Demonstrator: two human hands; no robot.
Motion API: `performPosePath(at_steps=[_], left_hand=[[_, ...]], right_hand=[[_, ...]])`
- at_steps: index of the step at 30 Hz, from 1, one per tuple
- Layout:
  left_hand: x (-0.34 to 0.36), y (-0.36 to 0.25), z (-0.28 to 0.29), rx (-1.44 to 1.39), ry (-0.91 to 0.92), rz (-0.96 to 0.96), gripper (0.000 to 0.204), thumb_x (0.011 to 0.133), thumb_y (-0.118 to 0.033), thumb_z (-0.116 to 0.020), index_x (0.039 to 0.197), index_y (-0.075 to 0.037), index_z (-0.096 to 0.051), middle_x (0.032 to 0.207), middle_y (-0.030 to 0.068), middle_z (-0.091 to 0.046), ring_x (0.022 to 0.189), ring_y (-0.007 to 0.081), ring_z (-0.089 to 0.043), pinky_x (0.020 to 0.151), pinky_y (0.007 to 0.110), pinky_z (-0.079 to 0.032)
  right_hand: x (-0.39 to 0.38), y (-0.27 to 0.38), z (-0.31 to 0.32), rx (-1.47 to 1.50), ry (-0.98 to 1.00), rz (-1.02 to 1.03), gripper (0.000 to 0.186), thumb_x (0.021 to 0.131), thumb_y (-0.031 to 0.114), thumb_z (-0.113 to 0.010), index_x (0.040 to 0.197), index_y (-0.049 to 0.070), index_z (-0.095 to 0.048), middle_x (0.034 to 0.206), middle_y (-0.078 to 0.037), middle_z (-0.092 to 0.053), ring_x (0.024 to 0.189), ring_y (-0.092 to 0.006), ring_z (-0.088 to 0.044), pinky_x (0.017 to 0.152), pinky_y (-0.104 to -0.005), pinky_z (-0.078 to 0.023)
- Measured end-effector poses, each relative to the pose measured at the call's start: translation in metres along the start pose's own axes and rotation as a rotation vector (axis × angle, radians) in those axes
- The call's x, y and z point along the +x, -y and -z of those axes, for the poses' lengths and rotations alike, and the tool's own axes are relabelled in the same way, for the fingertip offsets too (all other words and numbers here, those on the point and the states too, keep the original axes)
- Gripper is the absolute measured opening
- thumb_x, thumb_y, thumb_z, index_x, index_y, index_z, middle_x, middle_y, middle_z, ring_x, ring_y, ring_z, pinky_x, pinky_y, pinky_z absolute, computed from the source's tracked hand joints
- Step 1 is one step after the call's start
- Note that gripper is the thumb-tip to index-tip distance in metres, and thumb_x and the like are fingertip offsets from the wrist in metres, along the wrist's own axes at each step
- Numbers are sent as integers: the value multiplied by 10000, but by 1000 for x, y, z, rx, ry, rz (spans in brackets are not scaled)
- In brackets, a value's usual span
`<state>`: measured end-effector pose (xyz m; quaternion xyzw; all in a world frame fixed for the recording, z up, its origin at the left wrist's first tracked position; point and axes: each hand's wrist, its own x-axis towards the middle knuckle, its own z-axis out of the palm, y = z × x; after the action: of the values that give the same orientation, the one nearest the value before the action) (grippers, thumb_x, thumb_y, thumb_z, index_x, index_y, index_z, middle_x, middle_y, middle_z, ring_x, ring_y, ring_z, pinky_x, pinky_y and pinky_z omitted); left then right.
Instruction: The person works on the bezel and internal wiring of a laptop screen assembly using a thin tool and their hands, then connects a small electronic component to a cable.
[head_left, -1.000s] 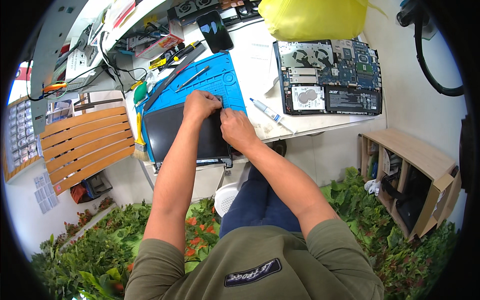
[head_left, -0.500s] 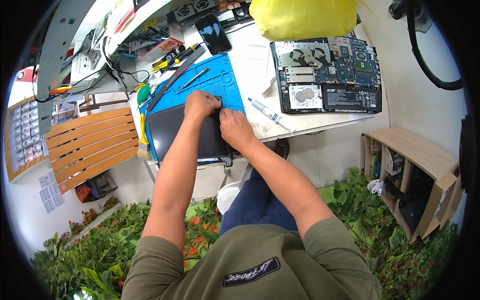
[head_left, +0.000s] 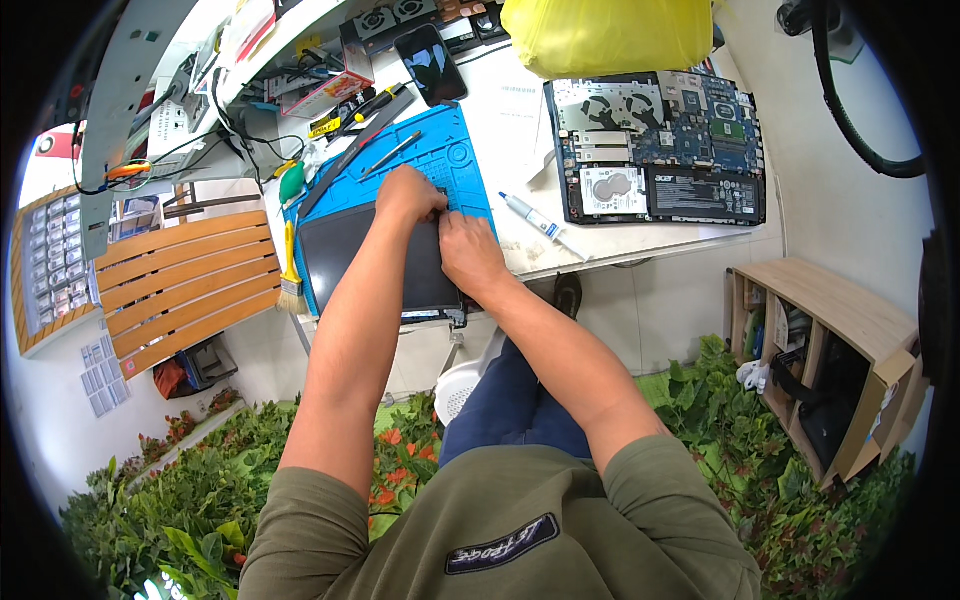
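Both left hand [head_left: 408, 197] and right hand [head_left: 470, 253] crowd the far right corner of the dark screen panel [head_left: 333, 255]; I cannot tell whether either grip is closed. The blue mat [head_left: 430, 152] beneath probably cushions it.

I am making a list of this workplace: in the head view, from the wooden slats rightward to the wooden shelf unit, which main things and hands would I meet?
Wooden slats, yellow-handled brush, left hand, right hand, white tube, opened laptop base, wooden shelf unit.
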<state>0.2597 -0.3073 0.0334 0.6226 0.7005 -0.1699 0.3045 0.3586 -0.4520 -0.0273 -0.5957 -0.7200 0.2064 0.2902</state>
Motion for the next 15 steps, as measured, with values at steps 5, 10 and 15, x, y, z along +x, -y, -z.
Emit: performPosePath(at_steps=[5,10,15], left_hand=[[0,3,9,-175,110,-56,172,763,-134,-893,788,-7,-781,733,112,-793,621,188,-779,598,312,-630],[2,18,7,-347,73,-41,160,755,-102,-898,786,1,-780,765,116,-789,656,190,-786,635,326,-656],[0,12,4,-289,45,-54,156,747,-99,-897,771,-4,-776,764,114,-788,635,185,-775,639,325,-656]], right_hand=[[3,8,2,-62,22,-3,158,919,38,-624,1031,-34,-709,1013,-184,-691,937,-352,-710,848,-469,-540],[6,14,7,-39,82,-34,204,950,20,-581,1112,-61,-675,1031,-211,-704,931,-372,-717,858,-467,-565],[5,9,3,-58,61,-36,162,924,36,-630,1040,-44,-710,1017,-194,-699,927,-346,-722,844,-462,-561]])
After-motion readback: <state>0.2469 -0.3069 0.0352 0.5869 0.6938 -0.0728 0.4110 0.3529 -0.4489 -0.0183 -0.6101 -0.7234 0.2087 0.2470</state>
